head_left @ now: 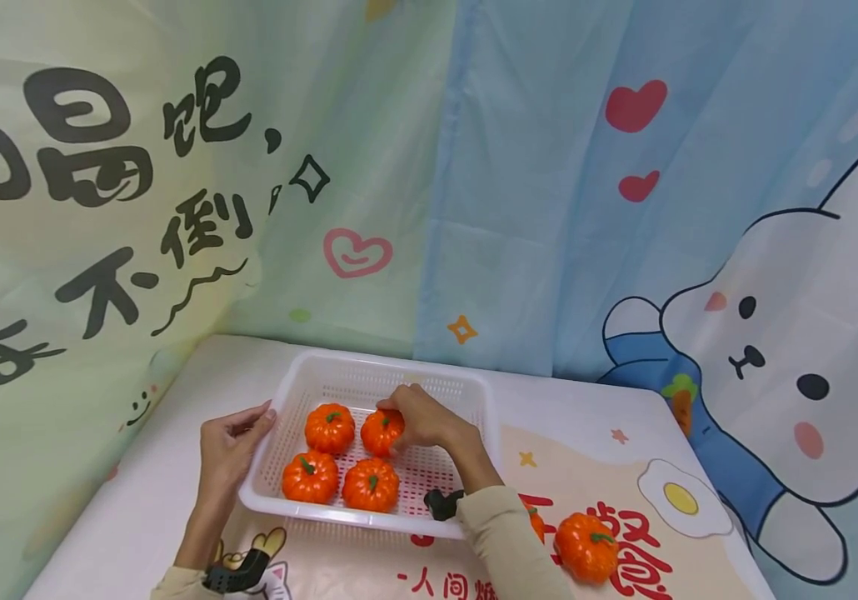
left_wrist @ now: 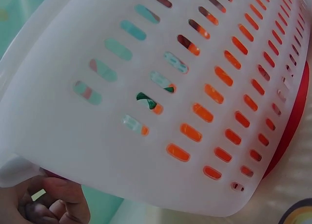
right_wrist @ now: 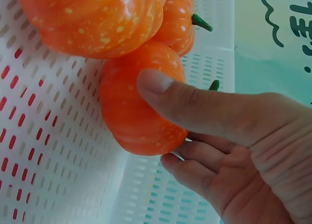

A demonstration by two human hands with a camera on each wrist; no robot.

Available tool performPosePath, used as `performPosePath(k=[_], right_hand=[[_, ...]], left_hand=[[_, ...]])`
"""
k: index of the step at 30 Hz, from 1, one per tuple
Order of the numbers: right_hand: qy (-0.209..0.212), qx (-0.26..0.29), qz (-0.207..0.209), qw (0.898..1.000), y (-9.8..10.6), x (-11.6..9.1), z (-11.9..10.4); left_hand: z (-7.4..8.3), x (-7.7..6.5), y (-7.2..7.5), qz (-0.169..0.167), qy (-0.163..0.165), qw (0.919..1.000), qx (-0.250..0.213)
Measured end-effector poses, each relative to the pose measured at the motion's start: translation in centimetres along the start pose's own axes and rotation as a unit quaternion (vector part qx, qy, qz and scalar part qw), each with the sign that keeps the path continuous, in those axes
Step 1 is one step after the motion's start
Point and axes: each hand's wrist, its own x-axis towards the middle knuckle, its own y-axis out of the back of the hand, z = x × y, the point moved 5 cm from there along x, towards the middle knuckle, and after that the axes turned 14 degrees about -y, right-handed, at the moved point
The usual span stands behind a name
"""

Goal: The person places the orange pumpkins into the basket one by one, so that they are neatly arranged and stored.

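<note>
A white perforated plastic basket (head_left: 309, 514) stands on the table with several small orange toy pumpkins inside. My right hand (head_left: 429, 421) reaches over it and grips the pumpkin (head_left: 381, 433) nearest the basket's middle; in the right wrist view the thumb (right_wrist: 165, 87) lies across this pumpkin (right_wrist: 136, 107), the other fingers beneath. My left hand (head_left: 228, 454) holds the basket's left rim, its curled fingers (left_wrist: 63, 199) showing below the rim in the left wrist view. Beside the held pumpkin sit a back-left pumpkin (head_left: 329, 428), a front-left pumpkin (head_left: 310, 477) and a front pumpkin (head_left: 371, 485).
Right of the basket a loose pumpkin (head_left: 586, 547) lies on the printed tablecloth (head_left: 549, 467), with another pumpkin (head_left: 536, 523) partly hidden behind my right sleeve (head_left: 511, 542). A printed curtain (head_left: 504, 183) hangs behind the table and along its left side.
</note>
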Motion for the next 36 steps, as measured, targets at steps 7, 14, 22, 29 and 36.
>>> performPosePath(k=[7,14,22,29,36], right_hand=[[-0.028,0.005,-0.004,1.000,-0.3,0.0,0.3],[-0.015,0.016,0.000,1.000,-0.3,-0.1,0.1],[-0.059,0.038,-0.002,0.998,0.1,-0.6,0.5],[-0.055,0.048,0.003,0.997,1.3,-1.8,0.0],[-0.062,0.066,0.012,0.996,2.7,-3.5,-0.3]], left_hand=[[0.1,-0.1,0.0,0.004,0.002,1.0000,0.003],[-0.1,-0.2,-0.2,0.001,0.004,1.0000,0.007],[0.0,-0.1,-0.3,0.000,0.000,1.0000,0.002],[0.1,0.0,-0.2,0.003,-0.002,1.0000,0.005],[0.2,-0.1,0.0,0.003,0.001,0.9999,0.011]])
